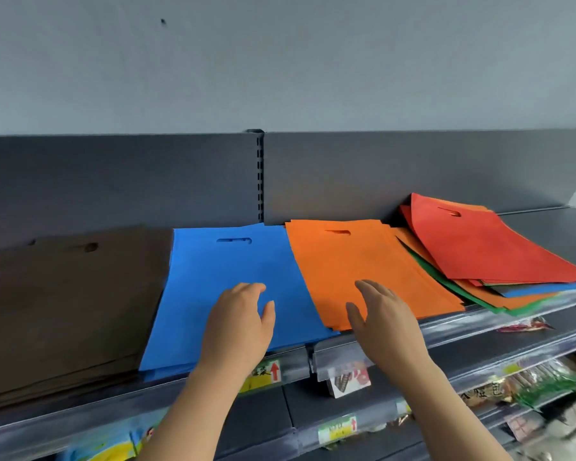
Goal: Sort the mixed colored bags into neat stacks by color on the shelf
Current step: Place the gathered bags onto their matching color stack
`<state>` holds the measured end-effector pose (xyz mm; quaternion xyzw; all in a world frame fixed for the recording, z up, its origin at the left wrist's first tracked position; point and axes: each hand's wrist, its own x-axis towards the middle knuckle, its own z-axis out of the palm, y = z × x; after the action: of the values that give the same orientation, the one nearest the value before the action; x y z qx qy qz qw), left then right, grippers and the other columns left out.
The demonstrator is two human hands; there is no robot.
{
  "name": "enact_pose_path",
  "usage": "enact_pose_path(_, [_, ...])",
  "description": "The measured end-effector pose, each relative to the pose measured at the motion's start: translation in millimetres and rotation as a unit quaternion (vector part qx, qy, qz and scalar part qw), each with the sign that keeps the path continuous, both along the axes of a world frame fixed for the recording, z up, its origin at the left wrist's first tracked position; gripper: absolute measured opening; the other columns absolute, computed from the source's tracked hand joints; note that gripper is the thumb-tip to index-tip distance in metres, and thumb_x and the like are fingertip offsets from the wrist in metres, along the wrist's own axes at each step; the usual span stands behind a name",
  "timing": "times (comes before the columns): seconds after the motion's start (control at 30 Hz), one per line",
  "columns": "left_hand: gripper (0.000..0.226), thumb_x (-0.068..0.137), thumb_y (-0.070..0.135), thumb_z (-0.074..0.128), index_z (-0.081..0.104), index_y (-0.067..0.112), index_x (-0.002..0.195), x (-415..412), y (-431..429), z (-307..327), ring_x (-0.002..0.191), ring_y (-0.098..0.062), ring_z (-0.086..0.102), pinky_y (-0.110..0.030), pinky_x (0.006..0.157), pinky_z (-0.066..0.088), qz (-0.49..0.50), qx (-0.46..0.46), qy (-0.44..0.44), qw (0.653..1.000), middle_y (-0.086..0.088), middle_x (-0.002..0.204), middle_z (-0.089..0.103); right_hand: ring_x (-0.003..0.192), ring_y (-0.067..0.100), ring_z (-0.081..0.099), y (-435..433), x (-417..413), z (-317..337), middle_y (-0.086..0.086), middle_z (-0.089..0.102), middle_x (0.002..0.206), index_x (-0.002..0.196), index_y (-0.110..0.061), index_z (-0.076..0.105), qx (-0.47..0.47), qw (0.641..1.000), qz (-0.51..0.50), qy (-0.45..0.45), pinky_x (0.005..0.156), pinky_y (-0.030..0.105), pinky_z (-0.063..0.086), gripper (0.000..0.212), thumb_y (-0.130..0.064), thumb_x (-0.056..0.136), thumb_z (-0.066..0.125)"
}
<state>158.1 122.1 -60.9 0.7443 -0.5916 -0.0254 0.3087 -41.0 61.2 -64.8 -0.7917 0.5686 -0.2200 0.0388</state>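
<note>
Fingers of the left hand are loosely bent and hold nothing. They lie over the near part of the blue stack, and I cannot tell if they touch it or only hover. The right hand is also empty, its fingers straight and relaxed above the near edge of the orange stack.

I judge that the 2 hands are placed so in order to square these 2 stacks. The near corner of the orange stack lies over the edge of the blue one, and its sheets are fanned a little. The brown stack lies at the left, just beside the blue.

The bags not yet sorted are in the mixed pile toward the right end of the shelf, touching the orange stack. A red bag is on top, with green, orange and blue edges under it. So 3 colours look done, and the next move is probably a reach to the right for the red bag.
</note>
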Motion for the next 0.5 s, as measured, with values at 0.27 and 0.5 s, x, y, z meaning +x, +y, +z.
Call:
enact_pose_path(0.27, [0.041, 0.097, 0.034, 0.046, 0.051, 0.018, 0.135, -98.4, -63.2, -8.9, 0.126, -0.013, 0.046, -0.025, 0.101, 0.037, -0.045, -0.002, 0.021, 0.999, 0.004, 0.136, 0.052, 0.128, 0.021, 0.044, -47.7, -102.5, -5.4, 0.002, 0.048, 0.141, 0.138, -0.010, 0.044, 0.011, 0.999, -0.051, 0.000, 0.102, 0.031, 0.037, 0.047, -0.031, 0.096, 0.049])
enact_pose_path(0.5, [0.040, 0.097, 0.033, 0.047, 0.053, 0.018, 0.134, -135.5, -119.8, -11.4, 0.124, -0.013, 0.047, -0.024, 0.099, 0.038, -0.078, -0.006, 0.007, 0.997, 0.005, 0.133, 0.054, 0.122, 0.023, 0.049, -88.8, -140.9, -0.4, 0.004, 0.055, 0.132, 0.126, -0.009, 0.054, -0.003, 0.996, -0.088, -0.005, 0.099, 0.031, 0.038, 0.036, -0.027, 0.095, 0.050])
